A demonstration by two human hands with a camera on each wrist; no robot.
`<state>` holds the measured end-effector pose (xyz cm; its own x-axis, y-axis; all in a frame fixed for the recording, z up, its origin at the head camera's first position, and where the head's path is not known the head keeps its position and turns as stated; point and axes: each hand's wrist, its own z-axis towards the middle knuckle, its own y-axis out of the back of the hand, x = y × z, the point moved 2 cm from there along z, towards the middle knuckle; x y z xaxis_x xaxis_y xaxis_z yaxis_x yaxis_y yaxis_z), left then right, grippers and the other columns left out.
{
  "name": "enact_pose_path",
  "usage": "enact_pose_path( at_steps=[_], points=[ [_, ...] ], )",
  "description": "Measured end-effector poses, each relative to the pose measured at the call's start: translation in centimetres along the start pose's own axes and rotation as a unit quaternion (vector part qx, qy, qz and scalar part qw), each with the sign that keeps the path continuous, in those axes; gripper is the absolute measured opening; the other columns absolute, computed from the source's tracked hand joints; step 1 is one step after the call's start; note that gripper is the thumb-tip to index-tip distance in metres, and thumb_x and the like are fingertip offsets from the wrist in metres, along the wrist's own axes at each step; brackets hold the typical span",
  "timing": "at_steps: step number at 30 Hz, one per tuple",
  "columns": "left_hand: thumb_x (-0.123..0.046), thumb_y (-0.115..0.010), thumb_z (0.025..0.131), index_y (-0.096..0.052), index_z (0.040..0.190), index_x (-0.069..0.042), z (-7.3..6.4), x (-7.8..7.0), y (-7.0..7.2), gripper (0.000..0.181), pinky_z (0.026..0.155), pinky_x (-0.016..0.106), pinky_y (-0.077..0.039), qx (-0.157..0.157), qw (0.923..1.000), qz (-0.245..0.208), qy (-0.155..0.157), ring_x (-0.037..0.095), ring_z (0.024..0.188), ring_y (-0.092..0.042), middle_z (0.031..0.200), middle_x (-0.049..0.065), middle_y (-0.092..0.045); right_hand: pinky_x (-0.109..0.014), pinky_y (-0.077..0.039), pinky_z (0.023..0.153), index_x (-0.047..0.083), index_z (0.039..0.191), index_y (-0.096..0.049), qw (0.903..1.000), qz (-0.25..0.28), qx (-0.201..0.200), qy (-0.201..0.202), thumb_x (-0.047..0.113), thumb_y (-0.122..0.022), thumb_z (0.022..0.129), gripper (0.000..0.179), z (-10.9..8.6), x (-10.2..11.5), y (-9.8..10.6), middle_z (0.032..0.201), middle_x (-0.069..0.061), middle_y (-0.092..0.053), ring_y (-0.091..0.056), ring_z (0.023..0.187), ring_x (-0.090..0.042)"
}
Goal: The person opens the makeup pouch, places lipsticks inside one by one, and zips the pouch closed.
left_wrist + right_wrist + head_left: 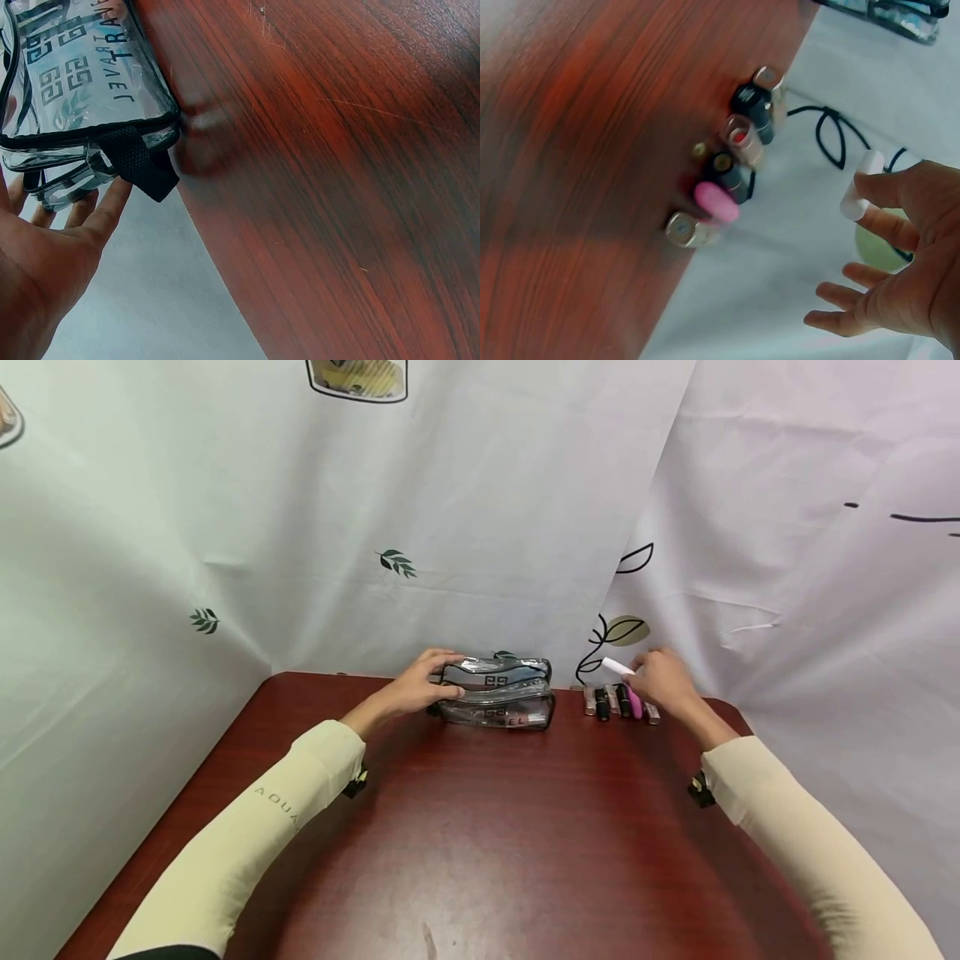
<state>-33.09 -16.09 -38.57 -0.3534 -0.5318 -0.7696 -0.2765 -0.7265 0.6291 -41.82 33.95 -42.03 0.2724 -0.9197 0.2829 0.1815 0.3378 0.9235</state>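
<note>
- At far edge of red-brown counter [480, 827], before printed white cloth [495, 485].
- Gripping clear travel pouch [497, 695] there with left hand [417, 683].
- Pinching white tube [861, 187] in right hand [663, 677], near lipstick tubes [742, 142].

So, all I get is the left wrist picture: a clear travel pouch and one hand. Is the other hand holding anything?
Observer: Yes, the right hand pinches a white tube.
Operator: Ooh! Is there anything else nearby?
Observer: A row of small lipstick-style tubes on the table, to the right of the clear travel pouch in the head view.
Operator: Any cheerful colours?
Observer: One is bright pink, lying between a black tube and a pale metallic one at the row's end.
</note>
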Motion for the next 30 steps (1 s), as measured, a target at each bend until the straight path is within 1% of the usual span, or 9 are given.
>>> enact_pose_path(
  at_steps=[3,6,10,13,17,20,23,26,30],
  points=[
    [-0.023,-0.079,0.104,-0.049,0.170,-0.006,-0.1,0.0,0.1,0.075,0.135,0.069,-0.030,0.000,1.0000,0.002,-0.002,0.044,0.169,-0.030,0.180,0.020,-0.030,-0.064,-0.051,0.105,0.004,0.103,-0.083,0.9999,0.010,-0.003,0.012,0.035,-0.081,0.097,0.032,0.5,0.8,-0.4,0.113,-0.028,-0.078,-0.060,0.128,-0.047],
    [-0.024,-0.080,0.104,-0.049,0.170,-0.006,-0.3,0.0,0.1,0.075,0.135,0.069,-0.030,0.002,1.0000,0.003,-0.001,0.044,0.168,-0.031,0.180,0.020,-0.031,-0.069,-0.049,0.112,0.003,0.104,-0.082,0.9996,0.018,-0.010,0.019,0.036,-0.081,0.097,0.033,1.4,0.1,-1.6,0.128,-0.035,-0.074,-0.055,0.139,-0.051],
    [-0.025,-0.080,0.105,-0.049,0.171,-0.008,-0.3,0.0,0.1,0.075,0.134,0.069,-0.031,0.005,1.0000,0.004,0.002,0.044,0.168,-0.031,0.179,0.019,-0.032,-0.071,-0.048,0.115,0.006,0.106,-0.082,0.9992,0.025,-0.007,0.029,0.044,-0.081,0.099,0.039,2.0,0.4,-2.0,0.143,-0.036,-0.067,-0.052,0.145,-0.052],
    [-0.026,-0.079,0.105,-0.048,0.172,-0.009,-0.2,0.0,0.1,0.076,0.134,0.069,-0.031,0.006,1.0000,0.004,0.004,0.044,0.168,-0.031,0.180,0.018,-0.031,-0.069,-0.044,0.120,0.007,0.106,-0.082,0.9989,0.030,-0.010,0.035,0.046,-0.081,0.100,0.039,2.1,1.7,-1.5,0.150,-0.034,-0.065,-0.050,0.149,-0.051],
    [-0.026,-0.080,0.105,-0.048,0.172,-0.009,-0.1,0.1,0.2,0.075,0.135,0.070,-0.029,0.002,1.0000,-0.004,0.005,0.044,0.169,-0.030,0.180,0.018,-0.030,-0.066,-0.042,0.126,0.006,0.110,-0.082,0.9986,0.036,-0.002,0.040,0.039,-0.079,0.103,0.034,0.7,6.9,1.3,0.154,-0.031,-0.065,-0.049,0.153,-0.047],
    [-0.026,-0.080,0.105,-0.049,0.171,-0.009,-0.2,0.2,0.3,0.075,0.135,0.069,-0.029,0.000,1.0000,-0.006,0.007,0.044,0.168,-0.030,0.180,0.018,-0.031,-0.069,-0.043,0.124,0.003,0.115,-0.082,0.9986,0.036,0.010,0.038,0.035,-0.075,0.106,0.034,-1.0,11.5,3.7,0.158,-0.033,-0.060,-0.047,0.156,-0.047],
    [-0.026,-0.079,0.105,-0.049,0.171,-0.009,-0.2,0.3,0.3,0.075,0.135,0.069,-0.030,0.002,1.0000,-0.003,0.009,0.044,0.169,-0.030,0.180,0.018,-0.030,-0.074,-0.040,0.126,0.000,0.117,-0.081,0.9980,0.044,0.024,0.038,0.028,-0.073,0.108,0.031,-2.4,15.0,5.3,0.163,-0.039,-0.052,-0.041,0.161,-0.051],
    [-0.027,-0.079,0.106,-0.048,0.172,-0.009,0.0,0.3,0.3,0.075,0.134,0.070,-0.030,0.009,0.9999,0.002,0.007,0.044,0.169,-0.028,0.182,0.020,-0.027,-0.072,-0.037,0.130,-0.004,0.119,-0.080,0.9967,0.052,0.033,0.054,0.020,-0.070,0.110,0.027,-3.7,17.9,6.5,0.160,-0.039,-0.057,-0.037,0.165,-0.051],
    [-0.027,-0.079,0.106,-0.048,0.172,-0.009,0.2,0.3,0.2,0.074,0.134,0.069,-0.031,0.013,0.9999,0.004,0.004,0.044,0.169,-0.029,0.181,0.021,-0.027,-0.071,-0.038,0.130,-0.005,0.122,-0.079,0.9953,0.051,0.031,0.077,0.017,-0.070,0.111,0.027,-4.2,19.8,6.5,0.162,-0.038,-0.055,-0.038,0.165,-0.052]
  ],
)
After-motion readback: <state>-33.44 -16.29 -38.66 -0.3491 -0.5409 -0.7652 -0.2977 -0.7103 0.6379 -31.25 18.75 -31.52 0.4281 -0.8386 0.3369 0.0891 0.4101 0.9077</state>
